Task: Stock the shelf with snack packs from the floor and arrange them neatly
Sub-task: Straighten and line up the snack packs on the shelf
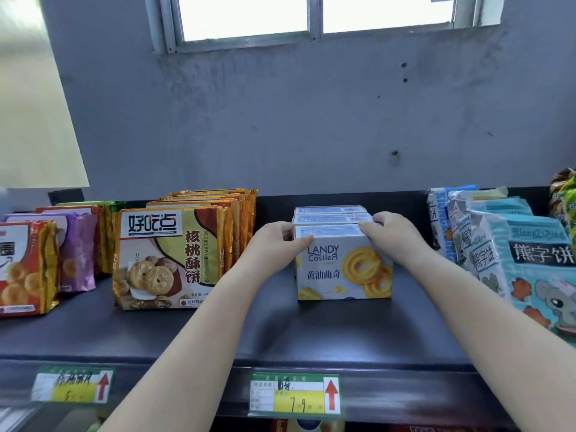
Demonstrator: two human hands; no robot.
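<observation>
Currently both hands are clamping the front cookie box [343, 269], a white Landy Castle pack with yellow butter cookies printed on it, which is standing upright on the dark shelf [280, 332]. Left hand [274, 241] is gripping the box's upper left corner, thumb lying across the front face near the logo, remaining fingers wrapping the side. Right hand [388, 232] is pressing the box's upper right corner, fingers curling over the top edge. Neither hand is spread wide; both are closing narrowly on the box. Two more matching boxes [332, 215] are sitting directly behind the held box, touching it in a tight row running toward the shelf's back wall. Left of the box, a stack of gold walnut cookie packs [168, 257] is standing upright, with a clear gap between it and the box. Further left of the box, purple packs [78, 254] and red-orange packs [25, 269] are lining up the same way. Right of the box, light-blue bear biscuit bags [530, 269] are leaning in a row, near but not touching it. Below the box, on the shelf's front lip, a green-and-yellow price tag [294, 395] with a red arrow is sitting almost directly under it; a second, blurrier tag [73, 385] is sitting off to the left. Above the box, a grey wall [280, 120] and a window [314, 17] are filling the background.
</observation>
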